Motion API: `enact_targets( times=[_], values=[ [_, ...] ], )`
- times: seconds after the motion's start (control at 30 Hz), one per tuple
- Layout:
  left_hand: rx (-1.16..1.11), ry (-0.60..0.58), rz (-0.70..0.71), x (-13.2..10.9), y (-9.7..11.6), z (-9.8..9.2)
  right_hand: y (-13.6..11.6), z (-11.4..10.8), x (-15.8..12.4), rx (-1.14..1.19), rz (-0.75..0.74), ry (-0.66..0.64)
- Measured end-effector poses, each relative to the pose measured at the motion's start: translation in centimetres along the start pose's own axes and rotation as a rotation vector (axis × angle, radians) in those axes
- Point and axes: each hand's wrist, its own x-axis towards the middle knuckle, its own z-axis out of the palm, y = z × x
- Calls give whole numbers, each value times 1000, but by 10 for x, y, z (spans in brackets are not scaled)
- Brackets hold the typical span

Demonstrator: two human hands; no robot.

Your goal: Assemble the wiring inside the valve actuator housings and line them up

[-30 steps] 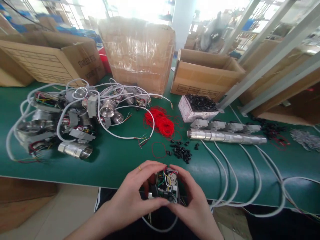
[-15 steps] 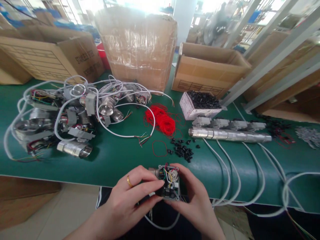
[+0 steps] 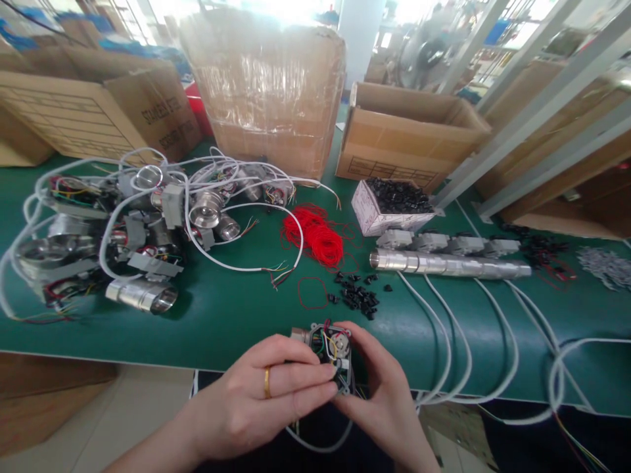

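Just off the table's front edge I hold a small motorized valve [image 3: 340, 343], its grey housing open at the top. Coloured wires, a round metal part and dark parts show inside. My right hand [image 3: 379, 381] wraps the housing from the right, thumb at the near corner. My left hand [image 3: 276, 381], with a gold ring, lies across the left side of the housing. Its fingers are together, their tips over the wires inside; its thumb is hidden. A metal pipe end [image 3: 299, 334] shows past the left fingers. A grey cable [image 3: 323, 450] loops below.
Valves with cables [image 3: 142, 295] are heaped at left. Red rings [image 3: 315, 240] and loose black pieces [image 3: 362, 297] lie ahead, near a box of black parts [image 3: 374, 217]. A row of valves [image 3: 453, 263] stands right, cables trailing forward. Cartons [image 3: 266, 98] line the back.
My left fingers have moved right, farther over the open housing, and straightened; the left thumb is now out of sight. My right hand keeps its hold. The view has shifted slightly.
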Motion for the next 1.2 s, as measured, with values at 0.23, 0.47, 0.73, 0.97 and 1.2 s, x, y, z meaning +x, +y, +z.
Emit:
enact_targets(
  times=[0.23,0.47,0.73,0.97,1.2],
  values=[
    [-121,199,-353,17,-4,8,-4,0,4,-33,-54,14],
    [-288,221,-419,33,-3,18,-8,-2,5,-68,-92,-11],
    [-165,119,-514,61,7,18,-14,-4,9,-100,-78,-36],
    [-315,186,-259,61,2,22,-18,-2,17,-119,-53,-10],
    [-95,157,-6,35,-7,19,-9,-23,14,-207,-59,-167]
  ],
)
